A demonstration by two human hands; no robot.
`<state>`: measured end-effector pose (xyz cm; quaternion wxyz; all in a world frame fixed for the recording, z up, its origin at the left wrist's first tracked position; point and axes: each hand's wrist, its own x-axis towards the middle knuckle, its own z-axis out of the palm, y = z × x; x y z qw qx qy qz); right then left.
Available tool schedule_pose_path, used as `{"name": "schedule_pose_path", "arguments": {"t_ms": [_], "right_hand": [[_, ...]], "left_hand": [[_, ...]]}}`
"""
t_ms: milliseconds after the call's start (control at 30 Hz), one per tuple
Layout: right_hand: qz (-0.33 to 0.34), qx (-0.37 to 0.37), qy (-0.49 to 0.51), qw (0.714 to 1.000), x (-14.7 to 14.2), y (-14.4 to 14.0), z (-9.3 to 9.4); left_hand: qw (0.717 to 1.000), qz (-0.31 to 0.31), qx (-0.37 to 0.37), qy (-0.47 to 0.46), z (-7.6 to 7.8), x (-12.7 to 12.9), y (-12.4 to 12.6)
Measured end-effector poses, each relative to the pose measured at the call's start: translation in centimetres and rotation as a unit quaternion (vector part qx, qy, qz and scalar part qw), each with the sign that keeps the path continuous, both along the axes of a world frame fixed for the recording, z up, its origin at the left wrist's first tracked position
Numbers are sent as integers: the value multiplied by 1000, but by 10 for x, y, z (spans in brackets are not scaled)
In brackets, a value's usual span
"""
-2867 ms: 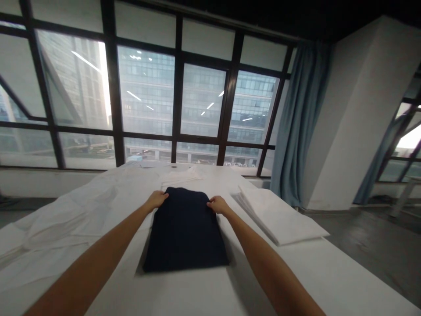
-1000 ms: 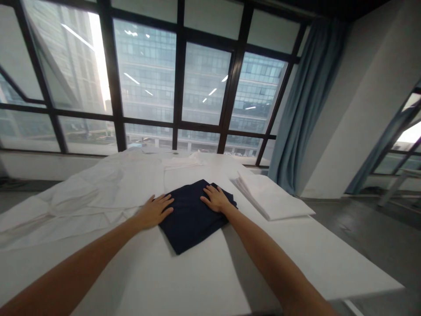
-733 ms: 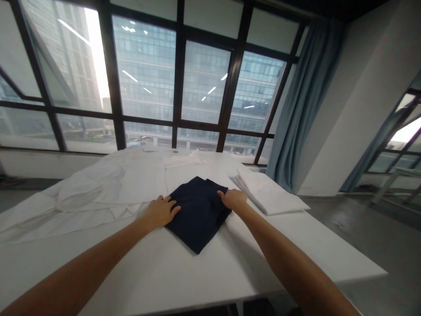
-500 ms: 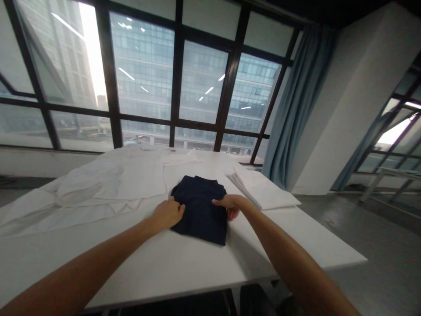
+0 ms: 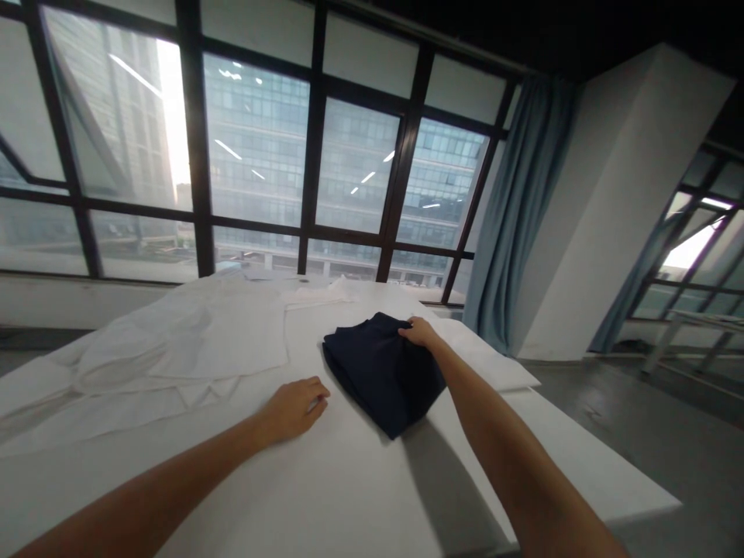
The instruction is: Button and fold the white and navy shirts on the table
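From my end of the feed, I have only the head view to go by. The navy cloth [image 5: 380, 364] is over the middle of the white table [image 5: 314, 496], already folded into a compact bundle. The right hand [image 5: 419, 332] pinches its far right edge, thumb on top; the left hand [image 5: 294, 409] is near and to the left, apart from the cloth, fingers loosely curled around nothing. I judge the folding mostly done, with uneven layers and a cloth not yet lying flat (whether its left edge touches the tabletop, I cannot tell).

I count one navy cloth, two hands and one folded white stack [image 5: 488, 356] on the right, partly hidden. The white pieces [image 5: 244, 333] spread on the left overlap too much to number.
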<state>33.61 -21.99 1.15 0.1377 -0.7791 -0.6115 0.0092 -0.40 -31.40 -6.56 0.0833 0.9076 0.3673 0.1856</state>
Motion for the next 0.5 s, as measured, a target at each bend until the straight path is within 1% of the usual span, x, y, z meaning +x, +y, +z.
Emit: {"name": "schedule_pose_path", "arguments": {"t_ms": [133,233,267,333,367,400,433,467,500], "right_hand": [[27,76,-35,996,22,14,28],[52,124,-37,990,50,23,62],[51,135,-34,989,66,26,75],[32,150,-24,988,107,29,101],[14,154,-22,988,132,30,111],[-3,153,-26,988,158,29,117],[-24,145,-37,988,184,28,118],[-47,131,-55,989,208,26,114],[-65,122,-80,987,229,23,104]], "left_hand": [[1000,4,10,22,-1,8,30],[999,18,17,28,-4,16,49],[999,21,17,25,-6,18,54],[999,29,16,15,-9,21,59],[999,35,14,11,-11,22,60],[999,43,11,9,-13,23,61],[999,52,7,7,-14,24,61],[998,59,1,7,-14,24,61],[998,65,-3,7,-14,24,61]]}}
